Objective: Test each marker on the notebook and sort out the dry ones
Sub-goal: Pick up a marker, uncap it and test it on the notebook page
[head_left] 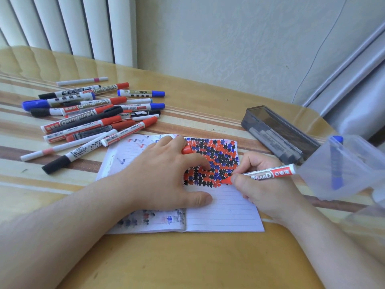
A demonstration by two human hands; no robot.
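The right hand (268, 190) is pinching a red whiteboard marker (268, 174), tip pointing left onto the notebook (225, 209), barrel running right; the left hand (166, 174) is lying flat, gripping the red cap (186, 150).

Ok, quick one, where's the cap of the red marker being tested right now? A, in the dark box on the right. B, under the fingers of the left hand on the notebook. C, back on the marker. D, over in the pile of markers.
B: the red cap pokes out from under the left hand lying on the notebook, while the right hand holds the uncapped red marker tip-down on the page.
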